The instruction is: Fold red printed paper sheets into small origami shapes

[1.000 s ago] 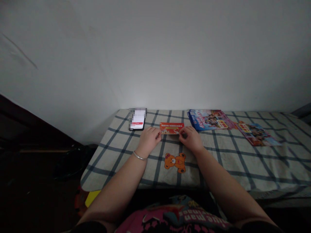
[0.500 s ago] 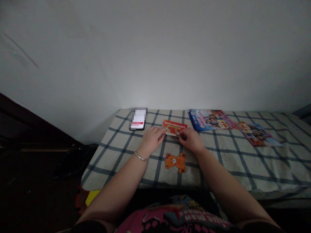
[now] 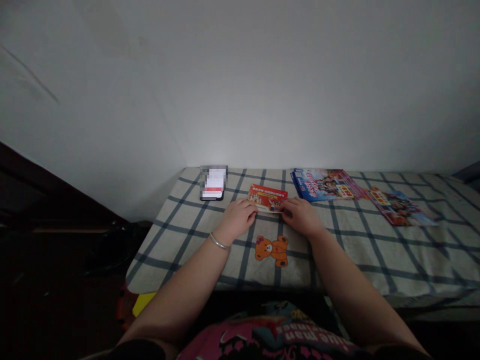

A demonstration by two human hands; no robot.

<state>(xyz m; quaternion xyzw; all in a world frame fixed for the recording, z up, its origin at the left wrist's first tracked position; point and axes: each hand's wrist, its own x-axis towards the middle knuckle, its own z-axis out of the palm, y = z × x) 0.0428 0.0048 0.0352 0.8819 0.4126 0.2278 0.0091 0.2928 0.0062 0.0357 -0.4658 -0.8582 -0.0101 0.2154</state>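
Note:
A small red printed leaflet (image 3: 267,196) with white lettering and little figures lies at the middle of the cloth-covered table. At its lower left corner, my left hand (image 3: 239,216) has its fingers curled over the edge. My right hand (image 3: 300,215) grips the lower right corner between thumb and fingers. My thumbs are partly hidden. Just below the leaflet, an orange bear figure (image 3: 272,251) shows on the checked tablecloth (image 3: 180,250).
A phone (image 3: 213,183) with a lit, blurred screen lies at the back left. To the right sits a stack of blue and pink flyers (image 3: 322,185), with another flyer (image 3: 401,207) beside it. A pale wall (image 3: 240,90) rises behind the table.
The red leaflet now lies flatter, with more of its face showing. My right hand has shifted slightly right and toward me, and its fingers have come down. My left hand has moved slightly.

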